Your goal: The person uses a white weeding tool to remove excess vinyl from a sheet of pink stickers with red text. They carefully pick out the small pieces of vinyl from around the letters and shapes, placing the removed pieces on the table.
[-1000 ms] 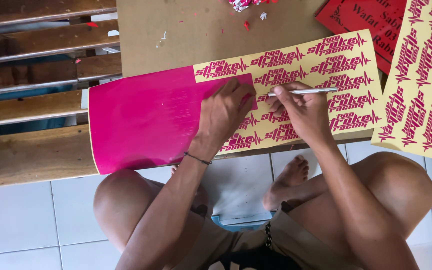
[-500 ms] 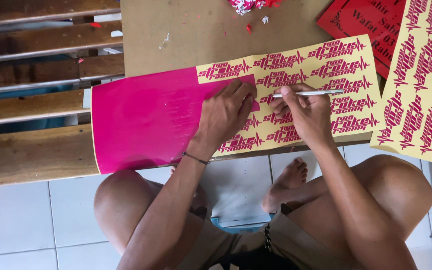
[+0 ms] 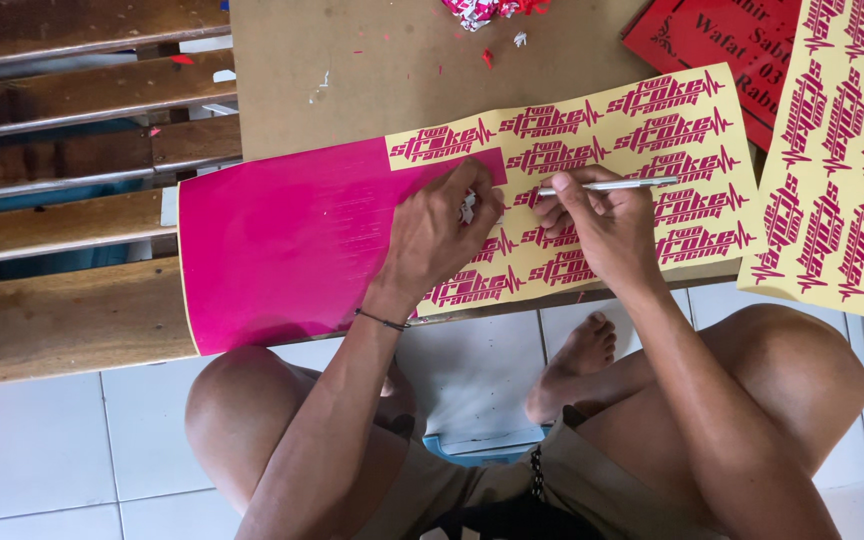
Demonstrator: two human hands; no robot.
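A glossy pink vinyl sheet (image 3: 282, 245) lies across the near edge of the low brown board (image 3: 352, 60); its right part is weeded to matte yellow backing with rows of pink cut logos. The left hand (image 3: 442, 235) presses down on the sheet with fingers curled, pinching a small pale scrap. The right hand (image 3: 602, 225) grips a slim silvery tool (image 3: 612, 184) like a pen, lying nearly flat, tip toward the left fingers.
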